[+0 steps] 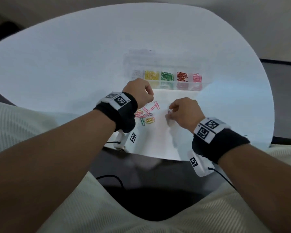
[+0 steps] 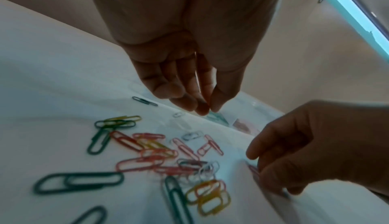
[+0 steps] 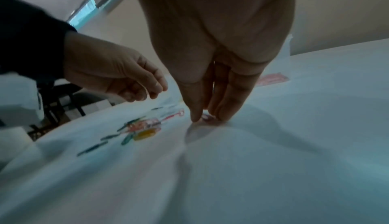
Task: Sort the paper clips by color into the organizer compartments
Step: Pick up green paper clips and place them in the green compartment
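Note:
A clear organizer (image 1: pixel 168 86) stands at the far side of the white paper, with yellow (image 1: pixel 151 75), green (image 1: pixel 167 76), red (image 1: pixel 181 76) and pink clips (image 1: pixel 197 77) in separate compartments. A loose pile of mixed clips (image 1: pixel 146 116) lies on the paper; it fills the left wrist view (image 2: pixel 168 157). My left hand (image 1: pixel 150 98) hovers over the pile's far edge, fingers loosely curled downward (image 2: pixel 207 111), with nothing seen in them. My right hand (image 1: pixel 170 112) is to the right of the pile, fingertips down on the paper, pinching a single reddish clip (image 3: pixel 207 117).
A white paper sheet (image 1: pixel 158 142) covers the near part of the round white table (image 1: pixel 74 64). The table's near edge (image 1: pixel 141 155) runs just behind my wrists. A black cable (image 1: pixel 111 178) lies over my lap below it.

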